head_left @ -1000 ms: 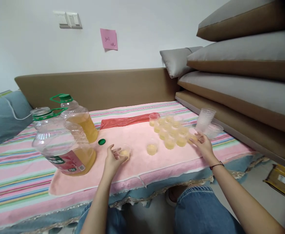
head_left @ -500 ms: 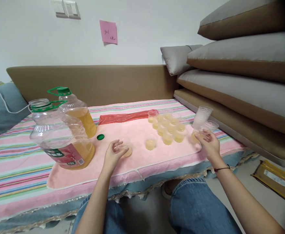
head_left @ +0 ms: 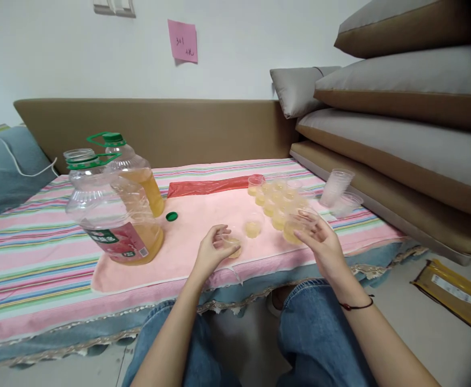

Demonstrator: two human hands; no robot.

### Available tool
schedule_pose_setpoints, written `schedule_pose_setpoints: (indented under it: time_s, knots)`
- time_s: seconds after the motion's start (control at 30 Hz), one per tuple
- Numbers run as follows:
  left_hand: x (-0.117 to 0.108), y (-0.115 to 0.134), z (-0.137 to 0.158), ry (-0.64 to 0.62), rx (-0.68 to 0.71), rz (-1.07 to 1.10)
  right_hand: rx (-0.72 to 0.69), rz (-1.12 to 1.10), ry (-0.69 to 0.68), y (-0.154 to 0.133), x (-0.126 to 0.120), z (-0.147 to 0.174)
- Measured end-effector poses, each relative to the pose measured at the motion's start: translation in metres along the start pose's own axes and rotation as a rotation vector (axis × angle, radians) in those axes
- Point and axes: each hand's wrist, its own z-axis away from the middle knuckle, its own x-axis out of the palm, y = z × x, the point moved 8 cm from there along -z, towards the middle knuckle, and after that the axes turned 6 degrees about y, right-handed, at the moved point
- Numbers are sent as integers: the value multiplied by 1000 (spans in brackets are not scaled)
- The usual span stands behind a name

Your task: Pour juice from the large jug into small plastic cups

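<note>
My left hand (head_left: 216,248) is closed around a clear plastic cup (head_left: 234,250) of pale yellow juice, low over the pink towel (head_left: 203,215). In my right hand (head_left: 319,239) is another clear cup (head_left: 292,232) with juice, gripped by its side between thumb and fingers. Between the two hands one cup of juice (head_left: 253,229) stands alone on the towel. Just beyond my right hand stands a close group of several filled cups (head_left: 279,198), partly hidden by that hand and its cup.
At left stand an uncapped juice bottle (head_left: 116,239) and a capped one (head_left: 150,188) behind it. A green cap (head_left: 171,216) lies beside them. Stacked empty cups (head_left: 338,185) and a loose cup (head_left: 347,203) are at right, near piled cushions (head_left: 396,129). A red plastic strip (head_left: 207,186) lies behind.
My right hand has carried its cup leftward and nearer, away from the stacked cups to the front of the group. My left hand has moved right with its cup, closer to the lone cup.
</note>
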Motion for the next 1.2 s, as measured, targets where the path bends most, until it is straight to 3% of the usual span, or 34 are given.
schedule_pose_setpoints:
  time_s: [0.13,0.3,0.67,1.2]
  knots:
    - [9,4,9,-63,36,89,-22,21,-122,-3,37,13]
    - [15,5,17,-138,23,154,-80,111,-154,-4,57,19]
    - [30,10,27,-310,30,161,-414,428,-187,-32,65,24]
    - [34,11,28,-330,13,171,-581,558,-204,-48,68,26]
